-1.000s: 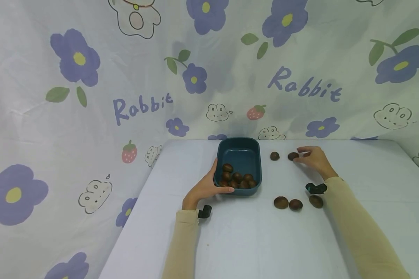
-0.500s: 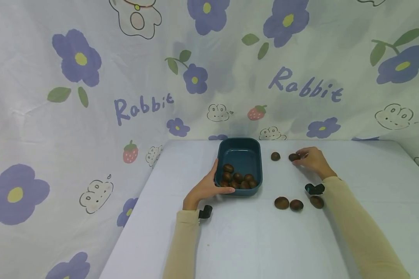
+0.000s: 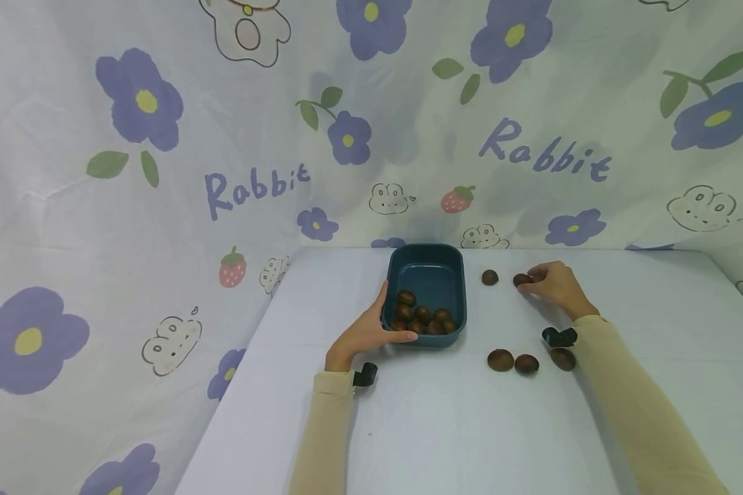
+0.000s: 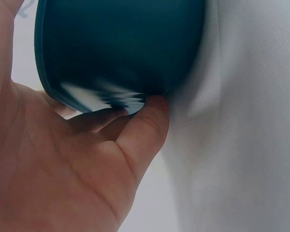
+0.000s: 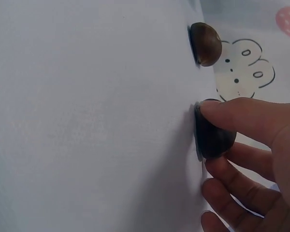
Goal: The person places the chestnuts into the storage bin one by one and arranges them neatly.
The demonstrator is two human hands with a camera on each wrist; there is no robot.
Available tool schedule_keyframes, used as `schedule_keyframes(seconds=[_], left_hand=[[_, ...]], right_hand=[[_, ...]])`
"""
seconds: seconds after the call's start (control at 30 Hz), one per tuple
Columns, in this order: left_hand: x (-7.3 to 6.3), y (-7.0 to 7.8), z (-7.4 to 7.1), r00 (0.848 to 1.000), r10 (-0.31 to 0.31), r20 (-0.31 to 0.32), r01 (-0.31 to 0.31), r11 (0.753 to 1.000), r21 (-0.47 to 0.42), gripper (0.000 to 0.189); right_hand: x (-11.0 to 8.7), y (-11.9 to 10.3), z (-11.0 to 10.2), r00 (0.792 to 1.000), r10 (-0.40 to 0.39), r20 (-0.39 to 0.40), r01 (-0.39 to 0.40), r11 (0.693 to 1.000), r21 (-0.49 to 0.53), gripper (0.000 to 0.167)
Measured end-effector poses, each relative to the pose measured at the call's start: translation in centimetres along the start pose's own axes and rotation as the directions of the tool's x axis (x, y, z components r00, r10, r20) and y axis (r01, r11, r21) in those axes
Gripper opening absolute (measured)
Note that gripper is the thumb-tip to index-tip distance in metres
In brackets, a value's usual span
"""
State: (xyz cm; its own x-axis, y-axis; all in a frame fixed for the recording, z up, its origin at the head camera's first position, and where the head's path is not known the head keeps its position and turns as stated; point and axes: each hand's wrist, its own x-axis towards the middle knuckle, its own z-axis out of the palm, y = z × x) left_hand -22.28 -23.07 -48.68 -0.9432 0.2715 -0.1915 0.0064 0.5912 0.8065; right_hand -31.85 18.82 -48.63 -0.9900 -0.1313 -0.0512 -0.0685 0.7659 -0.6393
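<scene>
In the head view, my right hand (image 3: 557, 284) is at the back right of the table, pinching a brown chestnut (image 3: 523, 280) between thumb and fingers. The right wrist view shows this chestnut (image 5: 213, 133) still against the white surface, the thumb on one side and fingertips on the other. Another chestnut (image 3: 490, 277) lies just to its left. My left hand (image 3: 364, 335) grips the near left corner of a dark teal rectangular container (image 3: 455, 265), its fingers along the left side and thumb across the front. Several chestnuts (image 3: 423, 314) lie in the container's near half.
Nearer the front, to the right of the container, three chestnuts lie in a loose row: one at left (image 3: 500, 360), one in the middle (image 3: 526, 364) and one (image 3: 563, 358) beside the right forearm. A patterned curtain (image 3: 408, 137) hangs behind the white table (image 3: 427, 426).
The right hand's fingers have drawn in from spread around the chestnut to pinching it. My left hand and the container have stayed put; the head view has shifted slightly.
</scene>
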Motion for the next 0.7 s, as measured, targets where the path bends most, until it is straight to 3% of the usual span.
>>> schedule_keyframes(seconds=[0.3,0.7], left_hand=[[0.2,0.0,0.0,1.000,0.010,-0.001,-0.010,1.000,-0.002,0.139],[0.1,0.1,0.0,1.000,0.008,0.007,-0.009,1.000,0.006,0.139]], right_hand=[[-0.1,-0.2,-0.1,1.000,0.016,0.008,-0.016,1.000,0.006,0.054],[-0.5,-1.4,-0.7,0.999,-0.032,-0.010,0.032,0.998,0.048,0.056]])
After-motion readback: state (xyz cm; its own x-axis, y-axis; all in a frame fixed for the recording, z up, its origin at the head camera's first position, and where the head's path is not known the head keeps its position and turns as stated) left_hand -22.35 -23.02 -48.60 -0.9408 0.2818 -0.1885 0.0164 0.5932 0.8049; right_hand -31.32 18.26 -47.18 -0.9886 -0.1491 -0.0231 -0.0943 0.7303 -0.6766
